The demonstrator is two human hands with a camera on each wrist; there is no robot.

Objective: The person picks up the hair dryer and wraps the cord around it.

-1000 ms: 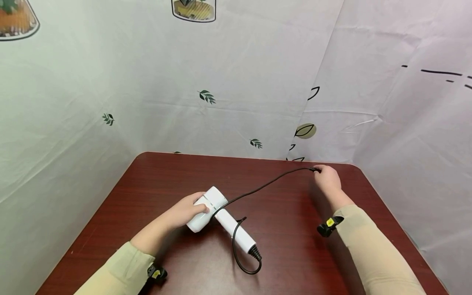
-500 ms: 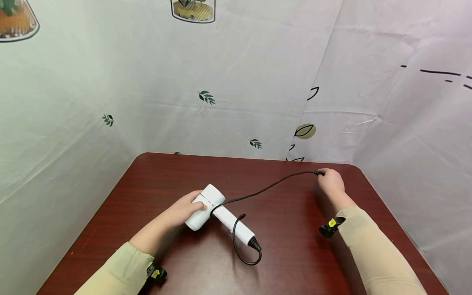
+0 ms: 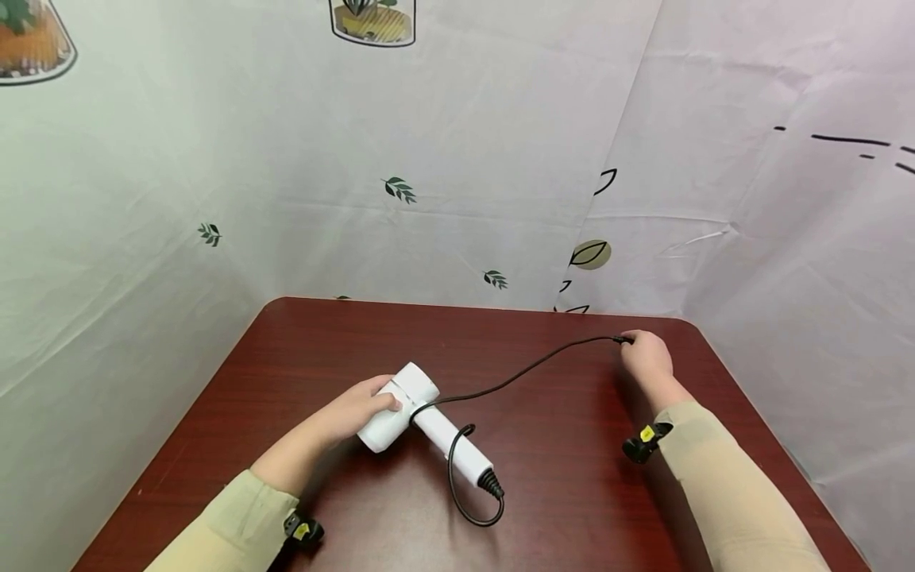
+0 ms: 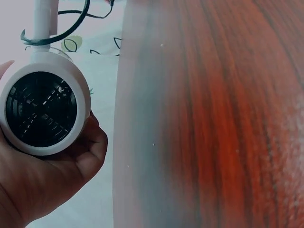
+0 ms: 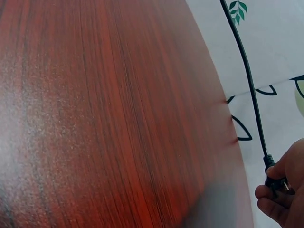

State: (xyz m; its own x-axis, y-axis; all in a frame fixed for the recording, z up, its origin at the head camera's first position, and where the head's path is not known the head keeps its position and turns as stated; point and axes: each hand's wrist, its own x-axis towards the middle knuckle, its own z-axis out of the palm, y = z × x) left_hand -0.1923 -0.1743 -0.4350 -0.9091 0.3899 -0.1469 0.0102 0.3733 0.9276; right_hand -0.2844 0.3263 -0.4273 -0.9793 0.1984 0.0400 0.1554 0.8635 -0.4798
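As the black plug (image 5: 275, 182) pinched by the right hand (image 3: 646, 359) is eased rightward, the thin black cord (image 5: 257, 114) seems hardly freed from the white plastic hair dryer (image 3: 438, 427) gripped over the red-brown table (image 3: 565, 453) by the left hand (image 3: 355, 410).

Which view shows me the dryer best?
Head: the dryer shows nearly whole, partly covered by the left hand. Left wrist gives its grille face-on and part of the handle; right wrist, only its cord and plug.
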